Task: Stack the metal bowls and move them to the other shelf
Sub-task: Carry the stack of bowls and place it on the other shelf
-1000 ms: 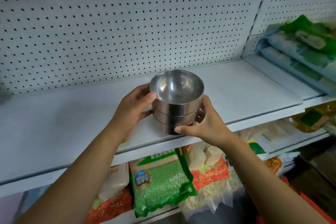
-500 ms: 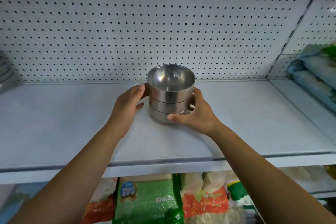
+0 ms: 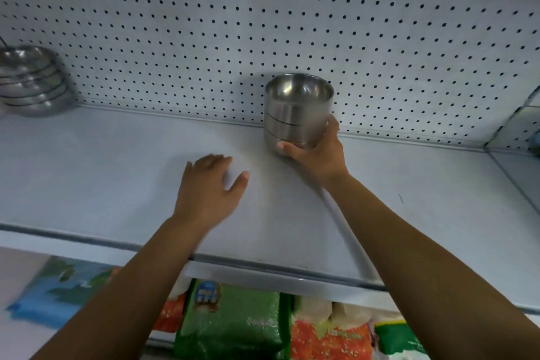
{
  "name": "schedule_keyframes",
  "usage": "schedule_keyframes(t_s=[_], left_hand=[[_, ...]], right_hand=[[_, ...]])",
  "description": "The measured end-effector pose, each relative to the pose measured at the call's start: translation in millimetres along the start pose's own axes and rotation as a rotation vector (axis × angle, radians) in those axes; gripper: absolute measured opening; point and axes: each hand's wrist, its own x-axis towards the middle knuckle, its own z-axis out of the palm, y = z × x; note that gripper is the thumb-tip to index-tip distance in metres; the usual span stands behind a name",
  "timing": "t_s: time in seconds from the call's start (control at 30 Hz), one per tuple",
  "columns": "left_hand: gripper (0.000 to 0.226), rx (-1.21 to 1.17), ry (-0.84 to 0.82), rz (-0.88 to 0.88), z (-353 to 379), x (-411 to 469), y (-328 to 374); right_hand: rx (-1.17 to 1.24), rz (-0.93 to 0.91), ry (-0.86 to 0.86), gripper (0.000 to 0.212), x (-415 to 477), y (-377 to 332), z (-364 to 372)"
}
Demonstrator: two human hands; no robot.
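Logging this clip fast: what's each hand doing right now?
Left hand: open, empty, over the shelf.
Right hand: closed on the stack of metal bowls, by the pegboard.

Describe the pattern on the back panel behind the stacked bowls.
White panel with a regular grid of small dark holes, pegboard style; the head view shows it clearly.

The white shelf (image 3: 117, 172) carries a stack of metal bowls (image 3: 296, 114) at its back, against the pegboard wall (image 3: 204, 38). Far left of that stack sits a pile of wider metal dishes (image 3: 32, 82), also at the back.
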Motion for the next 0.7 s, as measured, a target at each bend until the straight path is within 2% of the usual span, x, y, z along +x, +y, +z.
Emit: schedule_keyframes(t_s=[0.17,0.37,0.6,0.7], left_hand=[[0.052,0.063,-0.006,0.0,4,3,-1],[0.057,0.062,0.014,-0.002,5,3,-2],[0.055,0.032,0.005,-0.024,2,3,-2],[0.047,-0.006,0.002,-0.042,1,3,0]], right_hand=[[0.037,-0.003,0.109,0.099,9,3,15],[-0.043,0.006,0.198,0.129,10,1,29],[-0.093,0.026,0.189,0.134,10,2,32],[-0.082,0.032,0.183,0.134,10,2,32]])
